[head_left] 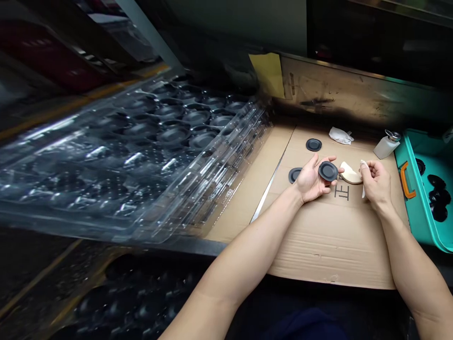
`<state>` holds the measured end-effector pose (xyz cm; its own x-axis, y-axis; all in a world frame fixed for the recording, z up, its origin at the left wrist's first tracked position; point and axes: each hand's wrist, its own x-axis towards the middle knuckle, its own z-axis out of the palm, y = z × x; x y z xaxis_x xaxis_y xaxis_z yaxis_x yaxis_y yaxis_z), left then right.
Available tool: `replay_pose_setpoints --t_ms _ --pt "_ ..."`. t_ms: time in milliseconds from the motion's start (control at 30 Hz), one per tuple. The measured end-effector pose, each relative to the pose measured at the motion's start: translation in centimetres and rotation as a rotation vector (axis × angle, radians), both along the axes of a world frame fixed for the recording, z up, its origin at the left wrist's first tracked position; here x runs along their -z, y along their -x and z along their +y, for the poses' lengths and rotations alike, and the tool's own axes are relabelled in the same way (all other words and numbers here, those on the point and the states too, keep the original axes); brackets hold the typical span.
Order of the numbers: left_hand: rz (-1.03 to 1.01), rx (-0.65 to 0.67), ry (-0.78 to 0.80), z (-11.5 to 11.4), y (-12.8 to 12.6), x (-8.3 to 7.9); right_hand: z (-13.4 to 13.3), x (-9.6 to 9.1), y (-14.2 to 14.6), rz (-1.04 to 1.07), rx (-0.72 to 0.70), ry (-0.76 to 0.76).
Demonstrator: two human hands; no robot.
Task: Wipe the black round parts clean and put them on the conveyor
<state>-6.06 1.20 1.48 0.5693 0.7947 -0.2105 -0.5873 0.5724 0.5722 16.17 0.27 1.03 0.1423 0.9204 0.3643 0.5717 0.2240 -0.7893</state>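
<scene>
Palm up, my left hand [311,183] holds a black round disc-shaped part [328,171] with a raised rim, resting on its fingers. My right hand [377,183] is closed in a pinch on a small white cloth-like piece [363,165], mostly hidden by the fingers. Between the hands a cream-coloured round pad [350,174] lies on the cardboard sheet [339,250]. A second black disc [294,175] lies partly behind my left hand, and a third black disc [313,144] is farther back. Both lie on the cardboard.
Stacked clear plastic trays [226,141] with several black round parts cover the left side. A crumpled white cloth [340,135] and a pump-top bottle [387,144] stand at the back. At the right is a teal bin [406,141] with an orange handle, holding several black parts.
</scene>
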Motion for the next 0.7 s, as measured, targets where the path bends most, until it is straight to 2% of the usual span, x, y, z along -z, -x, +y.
replay_pose_setpoints --t_ms 67,167,300,467,700 --pt "-0.021 0.028 0.026 -0.2 -0.4 0.1 -0.9 -0.5 1.3 0.036 -0.115 -0.039" --pt "-0.048 0.059 0.012 -0.4 -1.1 0.1 -1.9 -1.2 2.5 -0.039 -0.204 -0.087" --pt "0.069 0.092 0.113 -0.4 -1.4 -0.1 -2.0 -1.5 2.5 -0.08 -0.194 -0.109" --pt "0.155 0.146 0.307 -0.3 -1.2 -0.4 -1.8 -1.1 2.6 -0.107 -0.186 -0.023" --pt "0.19 0.147 0.329 -0.5 -1.4 -0.9 -2.0 -1.1 3.1 -0.137 -0.225 0.033"
